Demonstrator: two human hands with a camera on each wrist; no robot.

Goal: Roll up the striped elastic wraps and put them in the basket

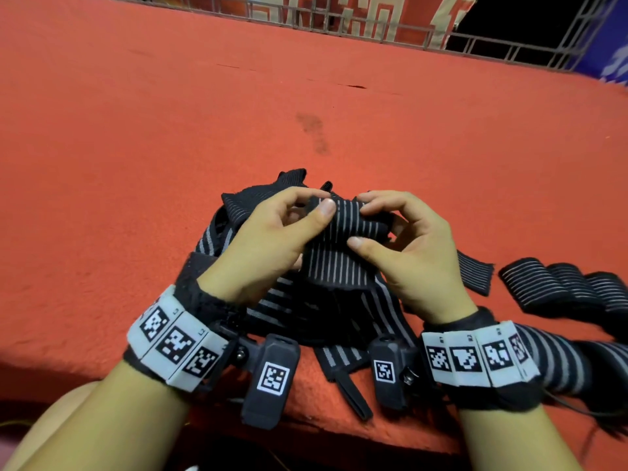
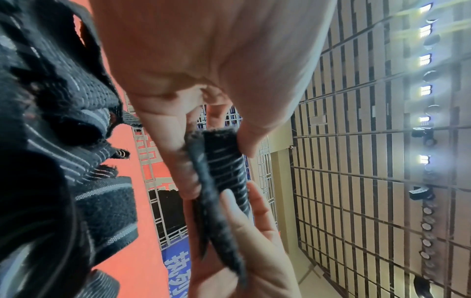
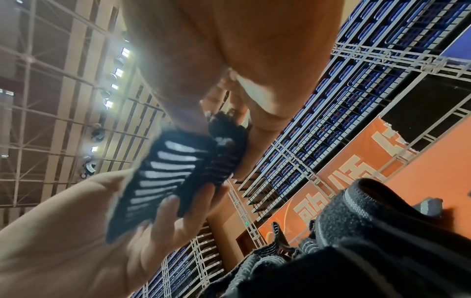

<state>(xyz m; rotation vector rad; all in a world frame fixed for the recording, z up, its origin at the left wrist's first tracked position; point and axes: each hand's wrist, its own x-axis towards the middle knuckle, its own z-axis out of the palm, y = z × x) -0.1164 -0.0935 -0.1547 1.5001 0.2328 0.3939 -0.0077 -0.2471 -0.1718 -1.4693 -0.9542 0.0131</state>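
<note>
Black striped wrap point(image 1: 343, 229) is pinched by the left hand point(image 1: 268, 246) and right hand point(image 1: 407, 253) above the near pile point(image 1: 306, 307).

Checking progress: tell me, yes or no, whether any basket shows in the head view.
No: only the red carpeted surface, the pile of wraps and both hands show there.

Small labels L2 and L3 stand on the left wristband point(image 1: 176, 345); large characters on the far banner point(image 1: 356, 15) stay unreadable.
</note>
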